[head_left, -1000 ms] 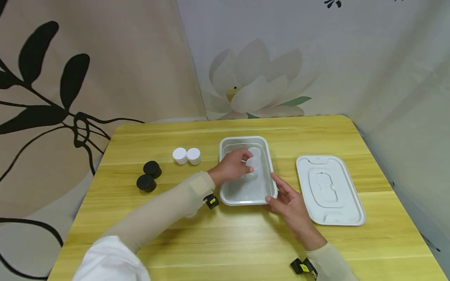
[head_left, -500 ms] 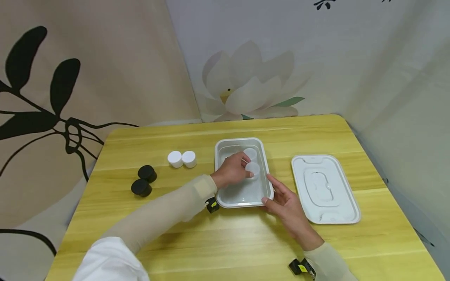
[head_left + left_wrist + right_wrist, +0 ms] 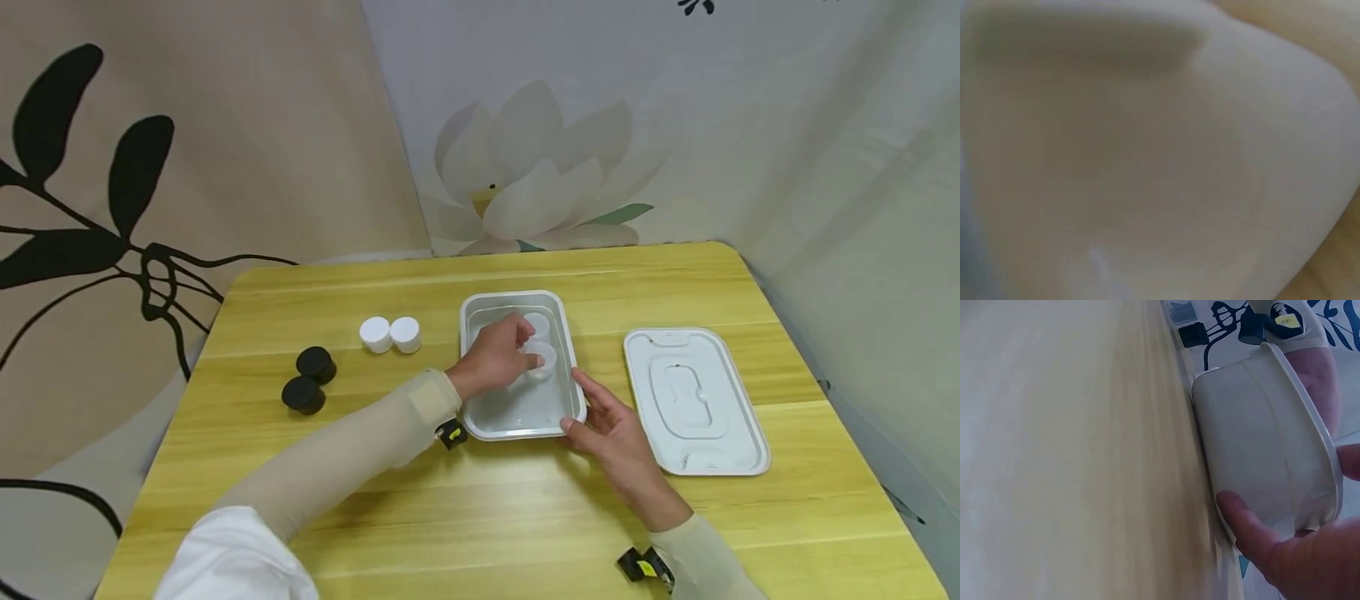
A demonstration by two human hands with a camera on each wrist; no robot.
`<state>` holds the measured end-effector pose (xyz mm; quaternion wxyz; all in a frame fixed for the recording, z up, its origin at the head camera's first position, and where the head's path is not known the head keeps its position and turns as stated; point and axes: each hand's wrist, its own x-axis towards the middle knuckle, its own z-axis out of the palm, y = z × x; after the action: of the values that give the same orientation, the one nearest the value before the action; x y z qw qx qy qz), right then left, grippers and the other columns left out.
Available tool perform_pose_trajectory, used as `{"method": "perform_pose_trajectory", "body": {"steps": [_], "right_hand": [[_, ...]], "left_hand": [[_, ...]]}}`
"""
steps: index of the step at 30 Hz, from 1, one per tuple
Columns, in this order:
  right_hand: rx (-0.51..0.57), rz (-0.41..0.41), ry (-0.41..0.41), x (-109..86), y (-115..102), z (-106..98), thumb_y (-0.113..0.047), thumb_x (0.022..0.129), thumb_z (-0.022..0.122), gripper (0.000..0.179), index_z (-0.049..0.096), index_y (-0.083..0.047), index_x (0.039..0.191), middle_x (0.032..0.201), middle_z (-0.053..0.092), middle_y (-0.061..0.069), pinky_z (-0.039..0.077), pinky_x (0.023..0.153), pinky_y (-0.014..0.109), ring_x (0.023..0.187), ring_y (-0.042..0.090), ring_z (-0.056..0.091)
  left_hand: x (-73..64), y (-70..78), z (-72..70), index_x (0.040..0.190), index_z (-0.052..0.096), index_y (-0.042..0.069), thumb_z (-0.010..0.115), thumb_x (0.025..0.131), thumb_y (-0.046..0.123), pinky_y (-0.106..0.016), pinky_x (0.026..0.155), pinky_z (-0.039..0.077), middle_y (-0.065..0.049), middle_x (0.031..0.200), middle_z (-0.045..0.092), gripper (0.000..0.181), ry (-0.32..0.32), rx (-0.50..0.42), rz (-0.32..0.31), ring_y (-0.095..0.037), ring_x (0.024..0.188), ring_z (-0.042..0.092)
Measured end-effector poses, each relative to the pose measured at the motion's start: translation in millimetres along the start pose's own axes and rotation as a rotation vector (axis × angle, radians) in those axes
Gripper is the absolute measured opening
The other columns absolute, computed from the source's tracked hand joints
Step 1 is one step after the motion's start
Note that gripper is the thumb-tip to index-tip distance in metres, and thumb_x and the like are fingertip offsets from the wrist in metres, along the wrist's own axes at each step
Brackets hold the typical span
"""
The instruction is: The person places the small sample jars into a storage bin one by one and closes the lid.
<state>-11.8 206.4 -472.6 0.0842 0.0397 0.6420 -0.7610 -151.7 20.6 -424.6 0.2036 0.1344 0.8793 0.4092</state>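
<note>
A white rectangular tub (image 3: 517, 435) stands on the table, and two translucent round jars are inside it. My left hand (image 3: 493, 357) reaches into the tub, thumb and curled fingers at the left of the nearer jar (image 3: 546, 362), pinching it. The farther jar (image 3: 537, 326) is just beyond, partly behind the fingers. My right hand (image 3: 622, 450) grips the tub's near right corner, thumb at the rim. In the right wrist view the fingers (image 3: 1247, 531) lie against the tub's outer wall (image 3: 1241, 425). The left wrist view holds only a blurred pale surface; the hand is hidden there.
To the right lies the flat white lid (image 3: 697, 404). Left of the tub stand two white round caps (image 3: 406, 335) side by side, and nearer the left edge two black ones (image 3: 303, 395). The yellow wooden table (image 3: 450, 525) backs onto a printed curtain (image 3: 540, 167).
The nearer jar now shows slightly farther right and closer to me, apart from the far one. Both hands keep nearly the same places; the head view has shifted a little.
</note>
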Motion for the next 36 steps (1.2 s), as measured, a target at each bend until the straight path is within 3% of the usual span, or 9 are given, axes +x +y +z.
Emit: {"method": "perform_pose_trajectory", "body": {"steps": [3,7,13,16,21,26,31,36], "right_hand": [[0.002,-0.005,0.0,1.4,-1.0,-0.9,0.003,0.098,0.068,0.078,0.033,-0.011,0.166,0.171,0.035,0.015,0.062,0.095,0.043,0.138,0.028,0.057],[0.003,-0.008,-0.003,3.2,-1.8,-1.2,0.004,0.098,0.068,0.078,0.033,-0.01,0.166,0.171,0.035,0.015,0.062,0.095,0.042,0.138,0.026,0.058],[-0.001,-0.01,0.001,4.3,-4.8,-0.3,0.004,0.098,0.068,0.078,0.033,-0.01,0.166,0.171,0.035,0.014,0.062,0.095,0.042,0.14,0.028,0.056],[-0.003,-0.007,0.003,3.9,-6.5,0.0,0.004,0.097,0.068,0.079,0.033,-0.01,0.166,0.171,0.034,0.014,0.062,0.095,0.042,0.142,0.029,0.054],[-0.016,0.008,0.012,1.2,-6.6,-0.2,0.003,0.097,0.069,0.079,0.034,-0.011,0.166,0.172,0.033,0.014,0.062,0.095,0.042,0.144,0.032,0.05],[-0.015,0.023,0.032,-2.3,-3.4,-1.2,0.004,0.097,0.069,0.078,0.035,-0.011,0.166,0.171,0.034,0.015,0.062,0.095,0.043,0.144,0.033,0.051],[-0.004,0.024,0.022,-2.7,-0.6,-1.0,0.004,0.097,0.069,0.079,0.034,-0.011,0.166,0.171,0.034,0.014,0.062,0.095,0.043,0.141,0.029,0.054],[-0.002,0.011,0.018,-2.9,-1.2,-0.8,0.004,0.097,0.068,0.078,0.033,-0.009,0.166,0.172,0.033,0.015,0.063,0.093,0.042,0.139,0.025,0.057]], "left_hand": [[-4.3,4.5,-7.4,0.132,0.061,0.007,0.081,0.096,0.02,-0.042,0.108,0.052,-0.015,0.132,0.068,0.043,0.024,0.008,0.059,-0.029,0.123,0.063],[-16.2,8.5,-24.3,0.132,0.064,0.007,0.078,0.098,0.021,-0.041,0.111,0.053,-0.013,0.134,0.068,0.04,0.064,-0.082,0.108,-0.027,0.127,0.065],[-45.8,1.1,-59.8,0.135,0.065,0.012,0.074,0.101,0.02,-0.039,0.107,0.056,-0.006,0.134,0.068,0.035,0.111,-0.216,0.104,-0.023,0.126,0.068],[-64.0,-13.6,-73.9,0.137,0.065,0.012,0.072,0.102,0.019,-0.041,0.107,0.056,-0.008,0.136,0.068,0.036,0.122,-0.25,0.089,-0.025,0.125,0.068],[-96.5,-50.2,-88.6,0.138,0.065,0.013,0.071,0.103,0.021,-0.044,0.106,0.056,-0.01,0.139,0.067,0.036,0.13,-0.263,0.049,-0.026,0.129,0.066],[-127.9,-85.8,-91.7,0.144,0.063,0.01,0.072,0.103,0.022,-0.04,0.109,0.054,-0.012,0.146,0.065,0.043,0.077,-0.27,0.031,-0.032,0.136,0.062],[-160.9,-116.5,-94.5,0.148,0.059,0.007,0.071,0.103,0.025,-0.03,0.104,0.055,-0.017,0.152,0.06,0.05,0.013,-0.28,-0.025,-0.039,0.137,0.06],[-183.3,-143.7,-90.7,0.152,0.053,0.001,0.067,0.105,0.018,-0.027,0.103,0.056,-0.023,0.155,0.055,0.051,-0.052,-0.326,-0.068,-0.044,0.144,0.052]]}}
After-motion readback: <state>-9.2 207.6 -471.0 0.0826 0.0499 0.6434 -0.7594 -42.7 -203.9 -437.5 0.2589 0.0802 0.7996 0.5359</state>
